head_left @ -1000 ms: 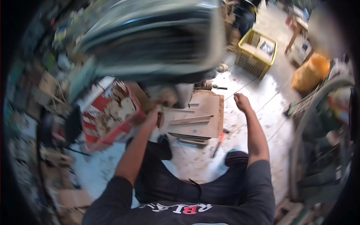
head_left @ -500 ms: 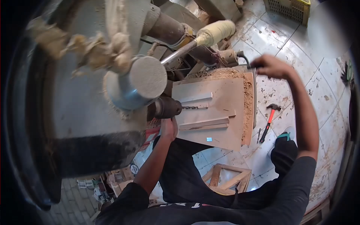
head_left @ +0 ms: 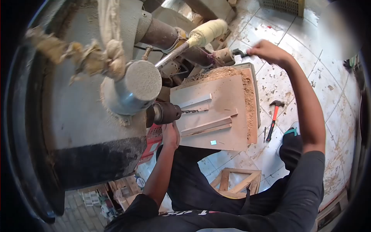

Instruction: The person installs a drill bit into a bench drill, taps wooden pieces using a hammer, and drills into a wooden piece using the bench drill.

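My right hand (head_left: pixel 267 52) is closed round the end of a crank handle (head_left: pixel 240 53) on the drill press column. Below the chuck, my left hand (head_left: pixel 170 135) is at the near left edge of a flat board (head_left: pixel 228 98) on the machine table. Its fingers are partly hidden by the chuck and the board's edge. The drill chuck (head_left: pixel 167 113) holds a twist drill bit (head_left: pixel 189 111), whose tip is over the board. On the board lie a wooden strip (head_left: pixel 199 101) and another pair of strips (head_left: pixel 208 126), close to the bit.
Wood shavings (head_left: pixel 248 91) line the board's far and right edges. The wrapped feed lever (head_left: pixel 208 31) sticks out above. A hammer (head_left: pixel 274 120) lies on the tiled floor, right of the table. Near my legs stands a wooden frame (head_left: pixel 241 181). A crate (head_left: pixel 284 5) is at the top.
My right hand has moved up and left along with the crank handle. My left hand stays at the board's edge. The whole view has shifted slightly.
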`<state>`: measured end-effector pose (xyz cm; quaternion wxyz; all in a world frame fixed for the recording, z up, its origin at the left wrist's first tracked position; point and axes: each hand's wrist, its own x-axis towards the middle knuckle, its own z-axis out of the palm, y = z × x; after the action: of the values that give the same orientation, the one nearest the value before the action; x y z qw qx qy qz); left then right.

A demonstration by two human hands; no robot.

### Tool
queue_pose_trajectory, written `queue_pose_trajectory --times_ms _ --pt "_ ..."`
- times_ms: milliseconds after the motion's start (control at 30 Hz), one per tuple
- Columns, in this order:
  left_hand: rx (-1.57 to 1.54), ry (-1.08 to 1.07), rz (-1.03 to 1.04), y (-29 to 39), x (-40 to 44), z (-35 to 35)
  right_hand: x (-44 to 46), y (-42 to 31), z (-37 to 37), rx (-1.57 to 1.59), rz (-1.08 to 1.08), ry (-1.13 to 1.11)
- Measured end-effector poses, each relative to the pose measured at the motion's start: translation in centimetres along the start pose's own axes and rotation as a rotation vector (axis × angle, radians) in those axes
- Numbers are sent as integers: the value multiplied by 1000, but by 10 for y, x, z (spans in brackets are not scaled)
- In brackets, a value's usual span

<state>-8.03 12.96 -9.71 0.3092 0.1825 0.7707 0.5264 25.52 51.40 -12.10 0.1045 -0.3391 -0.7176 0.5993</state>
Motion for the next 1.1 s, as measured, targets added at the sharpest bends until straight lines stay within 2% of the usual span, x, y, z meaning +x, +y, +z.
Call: queue_pose_trajectory --times_ms 33,100,167,200,233,300,400,433,500,567,600,667,700,733,767,800,833,867,900,967,1000,1067,1100 --pt "-10 -13 10 -1 2 2 10 0 2 165 -102 129" --pt "-52 -64 29 0 0 -2 29 2 7 400 -149 263" --pt "44 6 1 6 -1 1 34 -6 12 426 -78 343" --pt "146 79 -37 11 -2 5 29 -11 14 253 -79 405" --pt "131 62 -33 17 -6 6 16 -12 10 73 -30 418" --pt "-214 -192 -235 43 -19 15 -11 -11 1 -259 37 544" --pt "-282 -266 -309 46 -1 5 -85 -26 -10 -418 56 518" --pt "-346 -278 -341 40 15 -5 -119 -42 -8 -393 100 441" --pt "-373 -285 -343 1 74 -29 -175 -50 9 -368 69 410" --pt "-549 -469 -354 -6 97 -23 -228 -56 33 -343 152 349" --pt "-521 -502 -352 -4 103 -19 -256 -60 49 -357 142 353" --pt "-569 -546 -347 -19 117 -7 -304 -62 78 -617 92 321" --pt "-565 -563 -340 -27 121 1 -328 -84 100 -550 242 306" --pt "-523 -539 -363 -29 119 12 -350 -99 121 -626 284 351" --pt "-603 -531 -371 -38 125 21 -372 -107 141 -687 158 436" --pt "-583 -591 -391 -49 136 29 -389 -95 153 -658 212 494" --pt "-561 -649 -416 -63 142 37 -400 -106 163 -787 221 424" --pt "-564 -682 -272 -46 123 37 -410 -100 173 -871 156 471" --pt "-557 -689 -261 -39 124 43 -416 -90 183 -966 -1 534" --pt "-447 -704 -236 -51 155 74 -411 -111 218 -1207 21 696" --pt "-340 -716 -218 -63 181 96 -411 -108 227 -1213 62 735" --pt "-529 -941 -103 -41 194 111 -400 -107 220 -1239 119 744" --pt "-301 -897 154 -86 253 169 -395 -106 216 -1198 165 739"
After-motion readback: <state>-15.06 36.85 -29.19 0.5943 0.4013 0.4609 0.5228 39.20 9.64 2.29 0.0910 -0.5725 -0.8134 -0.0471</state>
